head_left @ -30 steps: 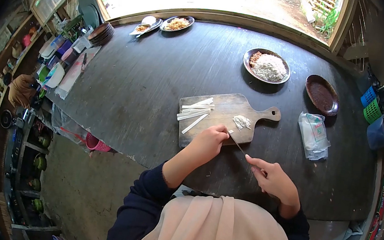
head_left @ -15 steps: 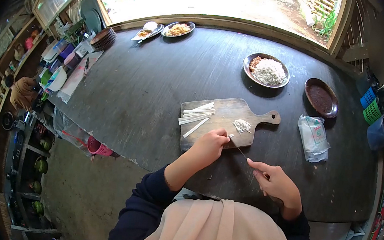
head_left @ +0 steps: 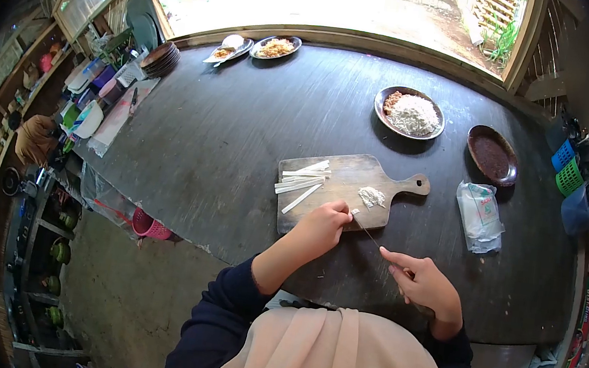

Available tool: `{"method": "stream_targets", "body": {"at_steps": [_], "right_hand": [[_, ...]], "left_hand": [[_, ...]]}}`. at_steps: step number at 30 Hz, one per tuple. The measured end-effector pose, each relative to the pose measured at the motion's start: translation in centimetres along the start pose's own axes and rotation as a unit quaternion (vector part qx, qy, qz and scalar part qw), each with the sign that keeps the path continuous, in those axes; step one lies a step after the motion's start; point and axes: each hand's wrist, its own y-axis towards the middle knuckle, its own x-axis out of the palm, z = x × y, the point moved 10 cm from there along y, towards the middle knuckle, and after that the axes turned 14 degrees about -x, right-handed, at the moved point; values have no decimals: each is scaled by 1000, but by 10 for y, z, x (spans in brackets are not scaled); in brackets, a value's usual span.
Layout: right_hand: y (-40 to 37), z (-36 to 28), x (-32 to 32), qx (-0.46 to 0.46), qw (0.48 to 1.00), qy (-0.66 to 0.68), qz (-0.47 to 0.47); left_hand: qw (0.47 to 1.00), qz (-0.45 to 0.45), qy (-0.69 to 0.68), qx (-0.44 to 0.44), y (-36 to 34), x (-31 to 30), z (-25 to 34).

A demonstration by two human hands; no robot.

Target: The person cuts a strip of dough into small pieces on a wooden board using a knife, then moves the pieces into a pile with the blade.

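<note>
1. A dark wooden worktop point(head_left: 243, 127) fills most of the view, running from the person's body out to a bright open window edge.
2. A wooden cutting board point(head_left: 342, 178) with a handle lies flat near the middle of the worktop, its handle pointing to the person's right.
3. A clear plastic bag point(head_left: 480, 216) lies to the right of the board, well apart from it.
4. A round plate point(head_left: 379, 100) heaped with white shreds sits beyond the board. An oval dish point(head_left: 473, 137) of dark brown contents sits to its right.
5. The right hand point(head_left: 421, 282) hovers over the worktop, near the person and off the board. Its fingers are closed around the handle of a knife point(head_left: 366, 228), with the index finger stretched forward.
6. The left hand point(head_left: 320, 227) rests at the near edge of the board, fingers curled and pinching a small white piece point(head_left: 354, 211) against the wood.
7. The knife's thin blade slants up and left from the right hand, and its tip meets the small white piece just beside the left fingertips.
8. Several long white strips point(head_left: 302, 178) lie side by side on the left part of the board.
9. A little chopped pile point(head_left: 371, 196) of white bits sits on the board near the handle end, just beyond the blade's tip.
</note>
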Motion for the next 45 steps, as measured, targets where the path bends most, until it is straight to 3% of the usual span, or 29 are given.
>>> {"method": "stream_targets", "body": {"at_steps": [7, 16, 22, 45], "right_hand": [[8, 0, 4, -27, 999, 4, 34], [-1, -7, 3, -13, 1000, -2, -7], [1, -13, 0, -70, 997, -23, 19], [-1, -8, 0, -26, 1000, -2, -5]], "left_hand": [[1000, -1, -11, -13, -1, -1, 0], [1000, -7, -3, -3, 0, 0, -1], [1000, 2, -11, -4, 0, -2, 0], [1000, -3, -14, 7, -1, -2, 1]]}}
